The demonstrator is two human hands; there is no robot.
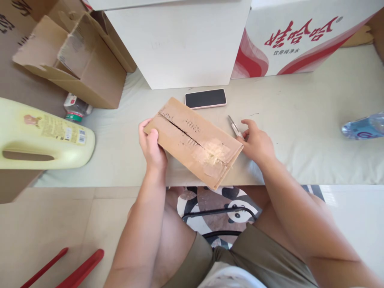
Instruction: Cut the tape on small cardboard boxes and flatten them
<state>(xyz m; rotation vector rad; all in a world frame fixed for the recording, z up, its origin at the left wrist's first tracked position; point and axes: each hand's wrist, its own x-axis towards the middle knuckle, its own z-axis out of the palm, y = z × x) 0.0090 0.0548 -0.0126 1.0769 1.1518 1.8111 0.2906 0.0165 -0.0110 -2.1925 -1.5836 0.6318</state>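
The head view shows us a brown cardboard box [192, 140] at the middle of the frame, above the pale cloth-covered worktop [300, 120], its length slanting from upper left to lower right. We see a narrow dark slit running along its upper face, with rough, scuffed marks on both sides and a pale, peeled-looking patch towards the lower right end. The marks near the slit are too blurred for us to read, the underside is hidden, and we cannot tell whether the box rests on the cloth. A yellow jug [72, 148] and a water bottle [364, 127] are cut off by the left and right edges of the frame.

The left hand [154, 146] grasps the box's left end, thumb on the upper face and fingers around the side. The right hand [256, 140] is just beside the opposite end, at a slim silvery cutter [235, 127]; its fingers are partly bent, some out of sight, and we cannot tell whether they grip it.
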